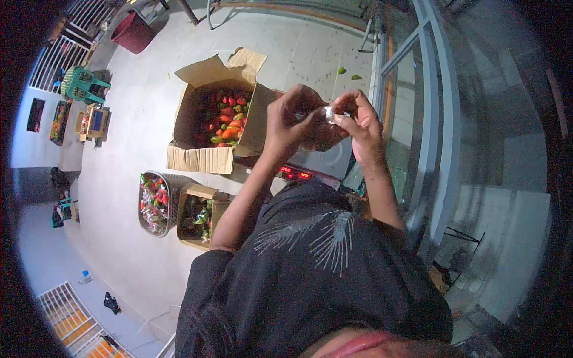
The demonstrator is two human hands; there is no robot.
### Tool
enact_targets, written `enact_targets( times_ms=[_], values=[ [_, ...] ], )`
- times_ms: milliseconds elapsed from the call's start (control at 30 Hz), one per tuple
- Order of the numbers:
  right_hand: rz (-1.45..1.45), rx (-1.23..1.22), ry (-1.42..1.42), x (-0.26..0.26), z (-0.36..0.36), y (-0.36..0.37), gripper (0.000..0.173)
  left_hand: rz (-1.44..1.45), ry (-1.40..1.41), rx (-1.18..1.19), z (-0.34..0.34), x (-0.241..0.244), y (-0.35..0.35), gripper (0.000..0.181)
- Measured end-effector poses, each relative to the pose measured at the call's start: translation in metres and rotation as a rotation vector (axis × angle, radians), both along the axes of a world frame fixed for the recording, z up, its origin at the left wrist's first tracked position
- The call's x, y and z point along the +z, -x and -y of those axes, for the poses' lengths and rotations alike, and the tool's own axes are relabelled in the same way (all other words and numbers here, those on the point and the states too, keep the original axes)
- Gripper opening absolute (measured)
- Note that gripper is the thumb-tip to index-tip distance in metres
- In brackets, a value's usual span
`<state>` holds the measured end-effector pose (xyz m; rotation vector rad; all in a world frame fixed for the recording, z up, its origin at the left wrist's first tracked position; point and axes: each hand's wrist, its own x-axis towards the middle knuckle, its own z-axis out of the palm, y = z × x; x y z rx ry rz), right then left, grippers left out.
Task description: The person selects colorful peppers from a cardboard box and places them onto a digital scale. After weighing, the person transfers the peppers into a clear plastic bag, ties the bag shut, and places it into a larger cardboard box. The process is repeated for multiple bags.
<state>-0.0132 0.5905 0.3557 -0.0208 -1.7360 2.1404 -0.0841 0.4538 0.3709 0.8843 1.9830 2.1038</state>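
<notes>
Both hands are raised close together above a digital scale [324, 159] with red lit digits. Between their fingertips is a crumpled piece of clear plastic [330, 115], seemingly the top of a bag. My left hand [295, 118] grips it from the left, its fingers curled. From the right, my right hand [360, 121] pinches it between thumb and fingers. What hangs under the plastic is mostly hidden by the hands. Left of them stands an open cardboard box [248, 129] with many red, orange and green peppers [230, 121] inside.
Near my left forearm stand a grey plastic basket [172, 201] of bagged peppers and a smaller cardboard box [194, 241] with more bags. Two green peppers [342, 70] lie on the tiled floor. A glass door frame [441, 134] runs along the right. A dark red bucket [133, 33] stands upper left.
</notes>
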Motion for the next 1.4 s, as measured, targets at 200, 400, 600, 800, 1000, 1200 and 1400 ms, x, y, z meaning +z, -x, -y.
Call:
enact_targets(
  times_ms=[200,400,600,800,1000,1200,1400],
  values=[
    [0.039,-0.078,0.034,-0.016,-0.001,-0.003,0.020,-0.180,0.034,-0.008,-0.007,-0.023,0.005,0.018],
    [0.030,-0.213,0.135,-0.030,0.002,-0.011,0.019,-0.269,0.157,0.105,-0.012,-0.024,-0.006,0.020],
    [0.010,-0.255,0.034,-0.037,0.003,-0.011,0.017,-0.030,0.059,0.066,-0.017,-0.040,-0.007,0.014],
    [0.086,-0.326,-0.175,-0.042,0.008,-0.008,0.015,-0.041,0.203,-0.055,-0.015,-0.053,-0.002,0.014],
    [0.140,-0.428,-0.508,-0.037,0.013,-0.007,0.014,-0.323,0.335,0.191,-0.020,-0.049,-0.016,0.017],
    [0.149,-0.335,-0.502,-0.060,0.003,0.002,0.016,-0.443,0.270,0.205,-0.021,-0.052,-0.013,0.021],
    [0.235,0.033,-0.084,-0.067,-0.009,0.001,0.017,-0.471,0.347,0.192,-0.009,-0.058,-0.010,0.029]
  ],
)
